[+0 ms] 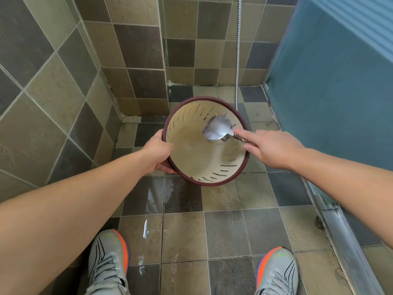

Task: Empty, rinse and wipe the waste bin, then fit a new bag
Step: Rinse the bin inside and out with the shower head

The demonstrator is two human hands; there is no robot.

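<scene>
The bin [204, 145] is held tilted above the wet floor [223, 231], its rim gripped by the left hand [158, 155]. The shower head [217, 129] is clamped in the right hand [274, 149] and aimed inside the bin. Water could escape through the bin's side slots – shoes [108, 262] below the bin might be soaked, or the wet rim might slip.

Waste bin [204, 158]: round, cream interior, dark maroon rim, slit vents in wall. Tilted, mouth toward camera, held above wet tiled floor. No bag fitted. Interior apparently wet; spray blur obscures detail. Chrome shower head [217, 129] inside mouth, upper right.
</scene>
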